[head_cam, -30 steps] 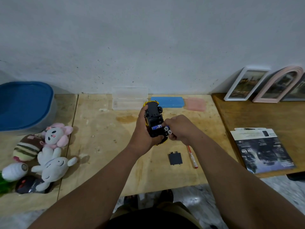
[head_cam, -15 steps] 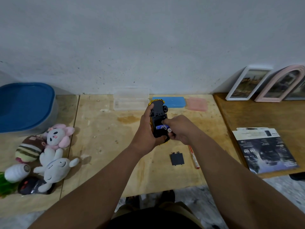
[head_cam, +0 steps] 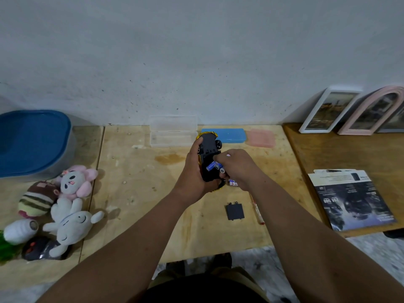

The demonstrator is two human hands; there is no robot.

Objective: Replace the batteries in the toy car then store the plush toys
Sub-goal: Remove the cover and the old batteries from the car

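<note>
My left hand [head_cam: 193, 173] grips the yellow and black toy car [head_cam: 208, 152], turned underside up above the wooden table [head_cam: 135, 193]. My right hand [head_cam: 237, 166] holds blue batteries [head_cam: 213, 166] at the car's open battery bay; another battery end [head_cam: 233, 183] shows under the palm. The black battery cover [head_cam: 235, 212] lies on the table below the hands, with a red-handled screwdriver [head_cam: 256, 209] beside it. Several plush toys lie at the left: a pink-eared one [head_cam: 75, 181], a striped one [head_cam: 36, 201] and a white one [head_cam: 71, 226].
A blue-lidded bin [head_cam: 32, 141] stands at the back left. A clear case [head_cam: 173, 131], a blue case [head_cam: 227, 135] and a pink case [head_cam: 261, 138] lie by the wall. Picture frames [head_cam: 332, 110] and a booklet [head_cam: 352, 199] sit on the right table.
The car has tilted a little further upright in my left hand. My right hand has shifted up along the battery bay with the batteries.
</note>
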